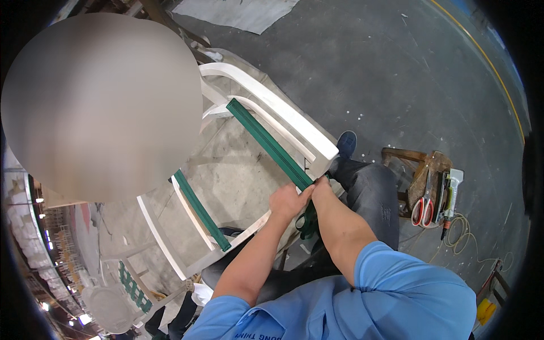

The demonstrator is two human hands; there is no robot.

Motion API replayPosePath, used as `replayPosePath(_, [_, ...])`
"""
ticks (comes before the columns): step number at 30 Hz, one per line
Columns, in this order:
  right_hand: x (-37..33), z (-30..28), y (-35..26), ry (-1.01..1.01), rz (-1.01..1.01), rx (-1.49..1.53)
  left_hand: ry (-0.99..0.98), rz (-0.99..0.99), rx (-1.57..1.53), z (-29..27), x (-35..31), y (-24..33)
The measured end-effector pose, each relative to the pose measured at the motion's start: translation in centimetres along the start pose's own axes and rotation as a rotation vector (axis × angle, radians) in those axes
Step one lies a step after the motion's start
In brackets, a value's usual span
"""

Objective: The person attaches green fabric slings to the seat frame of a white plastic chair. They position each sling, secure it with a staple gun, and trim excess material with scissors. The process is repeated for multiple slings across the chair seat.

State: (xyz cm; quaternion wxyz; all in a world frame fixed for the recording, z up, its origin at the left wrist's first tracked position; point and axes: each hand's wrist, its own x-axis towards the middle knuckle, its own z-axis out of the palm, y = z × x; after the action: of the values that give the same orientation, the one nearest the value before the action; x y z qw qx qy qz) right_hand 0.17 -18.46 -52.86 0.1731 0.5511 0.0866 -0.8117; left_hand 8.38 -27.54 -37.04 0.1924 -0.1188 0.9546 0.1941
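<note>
A white wooden chair frame lies across in front of me. One green webbing strap spans it lengthwise, and a second green strap runs across its left part. My left hand is closed at the near end of the first strap, its thumb on the rail and its fingers curled out of sight. Right beside it, my right hand is closed on the strap's end at the frame's near corner, its fingertips hidden. Below my hands hangs a loose bundle of green webbing.
To the right, a wooden stool carries red-handled scissors and a pneumatic stapler with a coiled air hose. Another chair frame with woven green straps stands at lower left. A blurred disc covers the upper left.
</note>
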Motion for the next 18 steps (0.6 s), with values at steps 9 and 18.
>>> replayPosePath(9, [1.6,-2.2,-0.7,0.029,-0.030,-0.024,-0.282,0.096,-0.176,-0.9,1.5,-1.7])
replayPosePath(18, [3.5,-5.4,-2.0,0.074,-0.077,-0.055,-0.306,0.185,-0.202,-0.8,2.4,-1.3])
